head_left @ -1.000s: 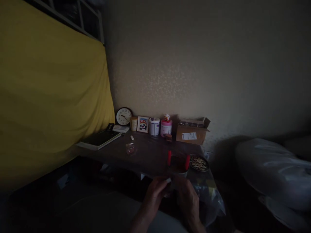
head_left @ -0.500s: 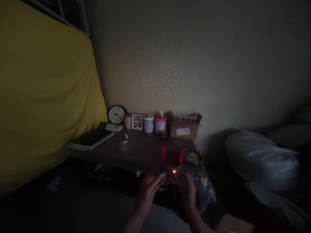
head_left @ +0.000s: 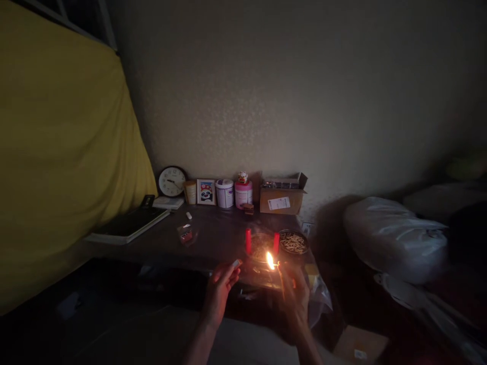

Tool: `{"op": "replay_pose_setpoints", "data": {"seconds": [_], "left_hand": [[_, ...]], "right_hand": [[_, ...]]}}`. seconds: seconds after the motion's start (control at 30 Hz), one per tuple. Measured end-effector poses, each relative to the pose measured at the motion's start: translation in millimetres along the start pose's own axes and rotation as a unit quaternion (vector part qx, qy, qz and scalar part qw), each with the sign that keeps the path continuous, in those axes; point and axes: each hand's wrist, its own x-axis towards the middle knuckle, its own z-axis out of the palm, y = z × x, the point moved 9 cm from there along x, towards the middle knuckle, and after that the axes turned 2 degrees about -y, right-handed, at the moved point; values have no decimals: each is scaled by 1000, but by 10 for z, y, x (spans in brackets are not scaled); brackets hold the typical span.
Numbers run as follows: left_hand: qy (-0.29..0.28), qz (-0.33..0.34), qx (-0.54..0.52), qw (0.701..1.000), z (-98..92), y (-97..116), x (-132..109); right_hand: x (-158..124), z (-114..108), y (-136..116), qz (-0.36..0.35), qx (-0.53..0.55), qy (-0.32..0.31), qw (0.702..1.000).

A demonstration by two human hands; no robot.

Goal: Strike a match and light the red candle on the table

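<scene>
A burning match is pinched in my right hand, its bright flame pointing up and left. My left hand holds a small matchbox, of which only the pale end shows past the fingers. Beyond the flame, two red candles stand upright: one on the left, one on the right. Between them is a round container, its contents hard to make out. Close to the right candle, a round dish is heaped with matchsticks.
Along the wall stand a clock, a framed panda picture, a white tin, a pink tin and a cardboard box. A dark book lies left. White bags sit right of the table.
The small spark at the match has grown into a tall flame that lights the candles and dish. My hands have moved further apart, and the view has shifted slightly right.
</scene>
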Motion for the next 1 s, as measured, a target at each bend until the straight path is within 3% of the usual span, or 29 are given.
{"op": "replay_pose_setpoints", "data": {"seconds": [0.4,0.73,1.0], "left_hand": [[24,98,4,995,87,309,412],[75,100,14,992,-371,307,464],[93,91,0,991,-447,297,484]], "right_hand": [[6,16,56,40,28,7,999],[42,249,118,56,53,-41,996],[144,375,112,66,72,-38,995]]}}
